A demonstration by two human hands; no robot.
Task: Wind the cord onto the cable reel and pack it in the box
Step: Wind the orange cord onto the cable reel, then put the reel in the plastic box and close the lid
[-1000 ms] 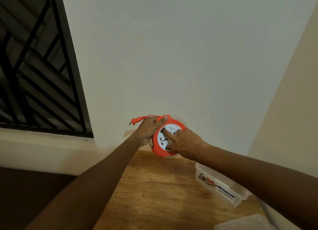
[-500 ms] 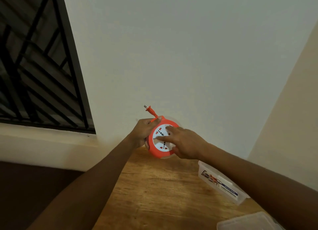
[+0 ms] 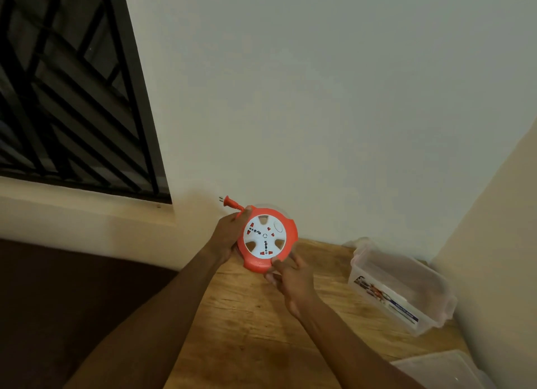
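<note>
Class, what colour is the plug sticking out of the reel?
Orange-red, like the cable reel's rim; the plug shows best in the head view.

I note reel (image 3: 267,239) orange, white face; plug (image 3: 229,201) orange; box (image 3: 404,289) clear, blue-red label; table (image 3: 247,324) tan woodgrain.

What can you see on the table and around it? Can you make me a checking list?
Surface: wooden table, bare in the middle.
Job's things: orange reel held up in both hands; clear box open, looks empty, at the right.
Clutter: clear lid near the front right corner.
Grippers: left hand grips the reel's left edge; right hand holds its bottom edge.
Cables: only the orange plug sticks out.
Surroundings: pale wall, barred window.
</note>
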